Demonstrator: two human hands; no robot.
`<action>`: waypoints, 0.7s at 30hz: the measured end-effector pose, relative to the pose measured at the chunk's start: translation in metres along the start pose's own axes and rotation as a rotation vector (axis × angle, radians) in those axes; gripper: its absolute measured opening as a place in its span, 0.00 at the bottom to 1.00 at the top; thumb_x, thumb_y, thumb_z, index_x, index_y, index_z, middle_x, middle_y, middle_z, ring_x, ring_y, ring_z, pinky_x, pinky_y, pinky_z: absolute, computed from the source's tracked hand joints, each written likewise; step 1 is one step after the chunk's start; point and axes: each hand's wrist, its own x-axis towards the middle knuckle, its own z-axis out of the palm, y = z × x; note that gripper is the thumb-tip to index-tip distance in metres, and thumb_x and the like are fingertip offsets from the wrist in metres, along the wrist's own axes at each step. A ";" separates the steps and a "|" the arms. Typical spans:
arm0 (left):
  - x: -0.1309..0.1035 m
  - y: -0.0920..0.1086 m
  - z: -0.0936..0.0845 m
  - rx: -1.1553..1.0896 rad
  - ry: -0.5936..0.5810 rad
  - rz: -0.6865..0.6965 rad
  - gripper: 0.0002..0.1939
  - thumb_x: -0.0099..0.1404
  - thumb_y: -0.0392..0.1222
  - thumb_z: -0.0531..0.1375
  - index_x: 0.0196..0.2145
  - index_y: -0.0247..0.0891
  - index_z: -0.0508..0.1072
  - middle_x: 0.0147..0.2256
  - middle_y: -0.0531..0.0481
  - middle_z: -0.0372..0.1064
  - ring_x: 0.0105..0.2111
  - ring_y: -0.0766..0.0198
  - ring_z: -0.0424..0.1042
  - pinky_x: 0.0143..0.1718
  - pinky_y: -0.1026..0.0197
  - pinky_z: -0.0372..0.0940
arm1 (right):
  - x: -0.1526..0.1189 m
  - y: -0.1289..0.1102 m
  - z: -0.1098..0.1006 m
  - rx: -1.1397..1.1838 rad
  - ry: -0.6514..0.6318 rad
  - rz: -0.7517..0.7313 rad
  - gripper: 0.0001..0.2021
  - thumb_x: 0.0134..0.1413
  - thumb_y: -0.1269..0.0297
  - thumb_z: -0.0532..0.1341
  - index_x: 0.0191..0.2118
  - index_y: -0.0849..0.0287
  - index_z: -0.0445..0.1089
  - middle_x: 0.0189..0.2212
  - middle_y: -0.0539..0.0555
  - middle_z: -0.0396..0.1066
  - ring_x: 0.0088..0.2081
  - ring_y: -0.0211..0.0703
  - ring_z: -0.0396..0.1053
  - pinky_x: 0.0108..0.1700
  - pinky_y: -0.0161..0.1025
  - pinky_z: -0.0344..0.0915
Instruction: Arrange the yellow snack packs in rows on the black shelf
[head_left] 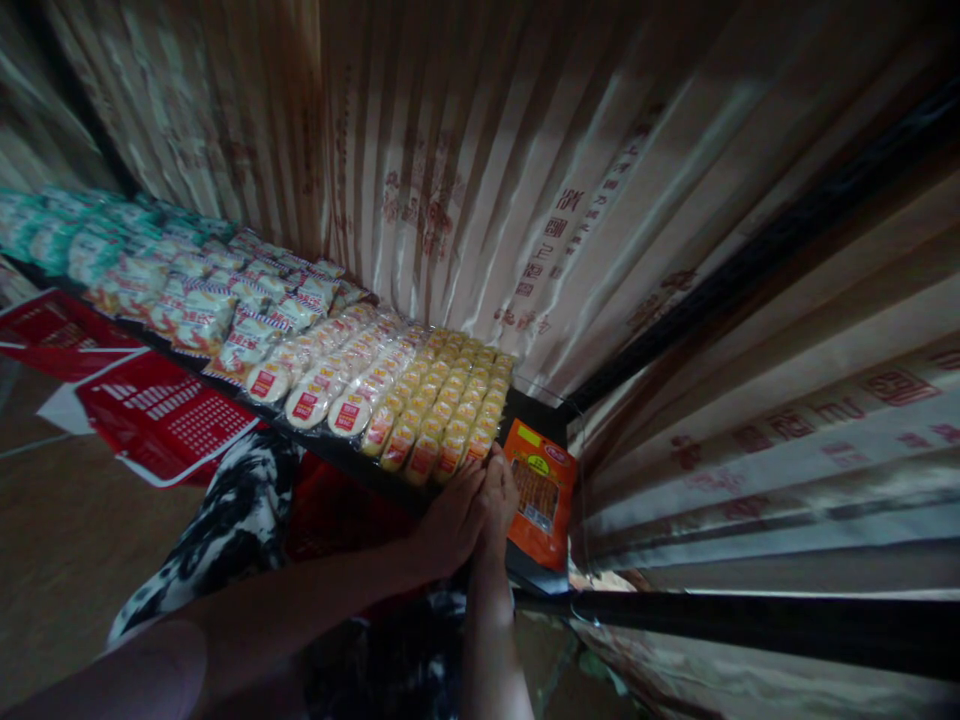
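A person's bare hands meet at the front edge of a dark shelf [529, 405], bunched against the near end of tightly packed rows of yellow packets [450, 385]. The left forearm slants in from the lower left, its hand [452, 512] laid forward with fingers at the nearest packets; the right forearm rises almost straight from below, its hand [496, 492] pressed close alongside. Whether either hand pinches a packet cannot be told in the dim light. Just right of the right hand lies an orange packet [538, 490]; round white packets [322, 400] line up left of the yellow rows.
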 end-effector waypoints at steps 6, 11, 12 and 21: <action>0.000 0.003 -0.001 0.025 0.024 0.052 0.25 0.72 0.47 0.41 0.60 0.34 0.59 0.63 0.40 0.54 0.64 0.58 0.52 0.65 0.47 0.49 | 0.006 0.004 -0.003 -0.044 0.047 -0.029 0.32 0.60 0.47 0.42 0.60 0.64 0.61 0.60 0.62 0.61 0.60 0.47 0.59 0.60 0.46 0.57; 0.002 0.006 -0.003 -0.027 0.043 0.021 0.26 0.72 0.51 0.41 0.60 0.35 0.60 0.62 0.41 0.54 0.64 0.60 0.52 0.65 0.49 0.49 | 0.015 -0.007 -0.002 0.002 -0.017 0.049 0.35 0.61 0.45 0.36 0.62 0.63 0.58 0.62 0.59 0.57 0.64 0.46 0.54 0.63 0.46 0.51; 0.002 0.005 -0.003 -0.037 0.035 0.005 0.26 0.72 0.52 0.41 0.60 0.35 0.60 0.63 0.41 0.54 0.64 0.60 0.52 0.66 0.49 0.49 | 0.016 -0.008 -0.001 0.002 -0.039 0.063 0.36 0.62 0.45 0.34 0.63 0.63 0.58 0.63 0.59 0.56 0.64 0.46 0.53 0.64 0.46 0.50; 0.006 -0.001 0.004 -0.073 0.054 -0.020 0.27 0.72 0.52 0.40 0.59 0.35 0.60 0.62 0.41 0.56 0.63 0.58 0.54 0.65 0.49 0.49 | 0.006 -0.018 0.008 0.003 -0.091 0.033 0.38 0.60 0.42 0.32 0.63 0.62 0.58 0.62 0.58 0.58 0.64 0.45 0.52 0.64 0.45 0.47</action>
